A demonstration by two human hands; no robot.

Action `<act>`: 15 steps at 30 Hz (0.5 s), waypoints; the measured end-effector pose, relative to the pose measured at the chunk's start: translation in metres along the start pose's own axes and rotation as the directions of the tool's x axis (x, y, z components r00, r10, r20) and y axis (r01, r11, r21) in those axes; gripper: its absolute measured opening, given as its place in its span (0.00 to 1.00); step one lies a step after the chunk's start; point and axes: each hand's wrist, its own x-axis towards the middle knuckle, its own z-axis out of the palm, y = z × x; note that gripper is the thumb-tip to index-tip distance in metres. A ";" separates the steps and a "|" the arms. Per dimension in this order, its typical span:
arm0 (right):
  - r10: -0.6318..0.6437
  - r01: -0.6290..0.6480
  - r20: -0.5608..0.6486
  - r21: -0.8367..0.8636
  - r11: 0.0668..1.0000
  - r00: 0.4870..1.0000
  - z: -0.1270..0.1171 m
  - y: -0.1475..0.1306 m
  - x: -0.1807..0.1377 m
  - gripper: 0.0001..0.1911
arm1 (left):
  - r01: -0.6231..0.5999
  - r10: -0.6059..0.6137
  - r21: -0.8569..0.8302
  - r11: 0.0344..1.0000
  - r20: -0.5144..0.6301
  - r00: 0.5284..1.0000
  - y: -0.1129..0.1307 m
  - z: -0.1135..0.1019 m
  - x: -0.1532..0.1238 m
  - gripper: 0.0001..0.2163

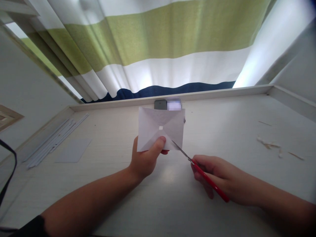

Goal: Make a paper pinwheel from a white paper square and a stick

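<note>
My left hand pinches the lower edge of a square white paper and holds it upright above the desk. Diagonal creases cross the paper and a small square hole sits at its centre. My right hand grips red-handled scissors. Their metal blades reach up and left into the paper's lower right corner, along a diagonal crease.
The pale desk has a raised rim. A dark phone lies at the back edge behind the paper. White strips and a white sheet lie at left. Small scraps are scattered at right. A striped curtain hangs behind.
</note>
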 end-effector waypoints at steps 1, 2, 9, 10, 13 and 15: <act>-0.002 0.002 -0.005 -0.008 1.000 1.000 0.000 0.000 0.000 0.11 | -0.010 0.010 0.001 1.000 -0.006 1.000 0.000 0.000 0.000 0.08; -0.002 0.002 -0.008 -0.012 1.000 1.000 0.000 0.000 0.001 0.11 | -0.019 0.019 0.004 1.000 -0.012 1.000 -0.001 0.000 0.000 0.08; -0.031 0.028 -0.055 -0.046 0.999 0.998 0.000 0.004 0.000 0.12 | -0.051 0.052 0.043 0.998 -0.016 0.999 0.000 0.000 -0.002 0.08; -0.039 0.036 -0.060 -0.052 0.998 0.997 0.000 0.005 -0.001 0.12 | -0.057 0.058 0.050 0.997 -0.008 0.998 0.001 0.000 -0.003 0.08; -0.046 0.042 -0.061 -0.063 0.997 0.997 0.001 0.006 -0.003 0.12 | -0.068 0.069 0.089 0.994 -0.006 0.998 0.004 0.000 -0.004 0.10; -0.038 0.036 -0.046 -0.046 0.998 0.998 0.001 0.005 -0.003 0.12 | -0.063 0.065 0.103 0.993 -0.015 0.998 0.005 0.000 -0.005 0.10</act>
